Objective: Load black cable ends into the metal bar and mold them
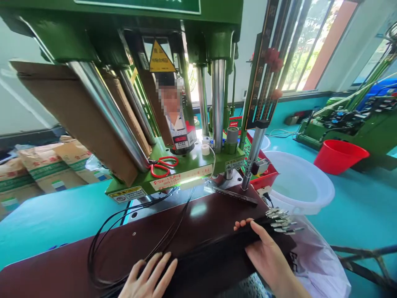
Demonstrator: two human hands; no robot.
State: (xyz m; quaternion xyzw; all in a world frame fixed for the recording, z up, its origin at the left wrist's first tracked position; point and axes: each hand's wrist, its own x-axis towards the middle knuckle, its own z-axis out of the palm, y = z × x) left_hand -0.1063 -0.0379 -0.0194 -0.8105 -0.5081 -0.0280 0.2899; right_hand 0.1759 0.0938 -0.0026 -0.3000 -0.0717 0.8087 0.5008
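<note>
My right hand (266,252) is wrapped around a thick bundle of black cables (214,252) lying across the dark brown worktable (155,236). The bundle's silvery metal plug ends (281,221) stick out just past my fingers at the right. My left hand (149,277) lies flat with fingers spread on the bundle's left part near the table's front edge. Loose black cable loops (102,244) curve over the table to the left. Behind stands a green press machine (173,103) with steel columns.
Red-handled scissors (163,165) lie on the machine's green base. A white basin (297,182) and a red bucket (338,155) stand on the teal floor at right. Cardboard boxes (46,167) are stacked at left. A person stands behind the machine. A clear plastic bag (316,260) hangs by my right wrist.
</note>
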